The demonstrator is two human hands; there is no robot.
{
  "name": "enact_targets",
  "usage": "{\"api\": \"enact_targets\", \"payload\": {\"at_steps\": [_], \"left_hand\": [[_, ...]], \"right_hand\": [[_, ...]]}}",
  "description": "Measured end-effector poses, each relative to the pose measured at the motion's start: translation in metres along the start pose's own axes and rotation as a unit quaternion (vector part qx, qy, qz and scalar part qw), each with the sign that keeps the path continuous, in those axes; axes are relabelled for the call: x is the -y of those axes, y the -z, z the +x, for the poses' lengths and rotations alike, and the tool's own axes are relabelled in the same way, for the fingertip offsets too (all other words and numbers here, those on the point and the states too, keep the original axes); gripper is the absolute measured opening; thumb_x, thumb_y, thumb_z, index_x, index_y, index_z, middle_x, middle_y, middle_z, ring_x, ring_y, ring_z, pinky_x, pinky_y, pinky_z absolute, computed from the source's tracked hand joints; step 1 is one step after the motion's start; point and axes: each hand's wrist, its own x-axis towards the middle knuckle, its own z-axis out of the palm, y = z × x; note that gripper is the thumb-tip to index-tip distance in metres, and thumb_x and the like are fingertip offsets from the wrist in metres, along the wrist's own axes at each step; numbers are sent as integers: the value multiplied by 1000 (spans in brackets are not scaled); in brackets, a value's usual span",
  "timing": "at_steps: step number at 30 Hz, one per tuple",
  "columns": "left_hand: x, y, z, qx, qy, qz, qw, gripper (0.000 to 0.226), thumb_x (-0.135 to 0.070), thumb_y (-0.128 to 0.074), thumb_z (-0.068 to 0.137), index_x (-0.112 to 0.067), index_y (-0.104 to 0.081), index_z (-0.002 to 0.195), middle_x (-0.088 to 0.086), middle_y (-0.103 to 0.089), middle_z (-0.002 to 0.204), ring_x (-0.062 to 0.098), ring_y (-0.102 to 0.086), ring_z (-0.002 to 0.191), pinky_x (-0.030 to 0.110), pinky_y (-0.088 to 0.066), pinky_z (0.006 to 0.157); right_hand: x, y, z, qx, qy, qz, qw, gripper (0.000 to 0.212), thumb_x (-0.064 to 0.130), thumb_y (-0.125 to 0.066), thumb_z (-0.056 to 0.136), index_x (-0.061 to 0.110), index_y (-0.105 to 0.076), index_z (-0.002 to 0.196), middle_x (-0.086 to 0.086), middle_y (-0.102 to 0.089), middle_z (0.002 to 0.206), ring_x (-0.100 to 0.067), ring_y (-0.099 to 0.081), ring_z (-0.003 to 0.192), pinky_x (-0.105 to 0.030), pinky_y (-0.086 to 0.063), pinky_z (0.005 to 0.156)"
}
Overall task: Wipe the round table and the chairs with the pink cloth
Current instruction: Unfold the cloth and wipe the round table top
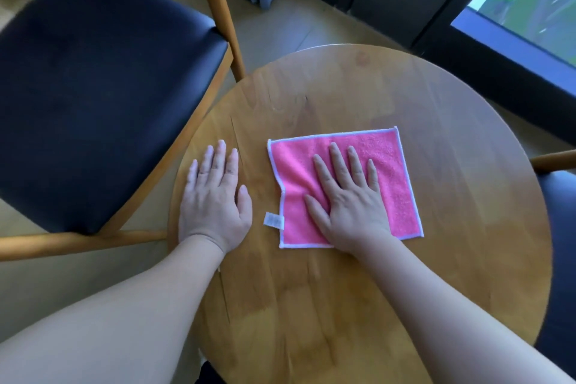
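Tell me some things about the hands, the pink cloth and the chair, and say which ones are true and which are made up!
1. The right hand lies flat on the pink cloth. True.
2. The pink cloth is scrunched into a ball. False: it lies spread flat on the round table.
3. The left hand holds the cloth. False: it rests flat on the bare wood beside the cloth, not touching it.
4. The chair to the left has a dark seat and a wooden frame. True.
5. The cloth has a white edge and a small white tag. True.
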Motion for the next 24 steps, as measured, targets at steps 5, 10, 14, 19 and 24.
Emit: {"api": "enact_targets", "payload": {"at_steps": [5,10,14,19,24], "left_hand": [[-1,1,1,11,1,9,1000,66,-40,-16,91,-14,-19,152,8,-13,160,22,-8,149,40,-5,121],[0,0,0,14,-2,15,1000,64,-39,-20,93,-14,-15,151,8,-14,160,22,-9,148,38,-3,120],[1,0,2,9,-5,8,1000,63,-38,-21,93,-13,-17,150,10,-16,159,24,-12,148,40,-7,121],[1,1,2,13,-9,-1,1000,62,-38,-20,93,-12,-17,149,10,-16,159,24,-13,148,43,-11,120],[0,1,2,17,-5,-1,1000,63,-38,-21,93,-13,-21,151,9,-15,160,23,-11,148,42,-10,120]], "right_hand": [[-32,30,61,-18,-66,-14,998,77,69,-7,87,33,3,155,1,11,163,-25,15,149,-48,12,119],[-50,53,127,-49,-134,-3,990,73,65,-16,94,28,-3,156,-3,7,164,-29,9,150,-51,7,120],[-40,64,168,-61,-193,27,979,76,63,-15,94,24,-2,157,-9,6,164,-35,10,149,-55,6,119],[-17,64,181,-60,-211,39,975,78,62,-16,93,18,-1,157,-15,7,163,-39,11,148,-57,7,118],[17,58,175,-54,-125,11,991,79,63,-17,93,20,0,157,-13,7,163,-39,11,148,-56,8,118]]}}
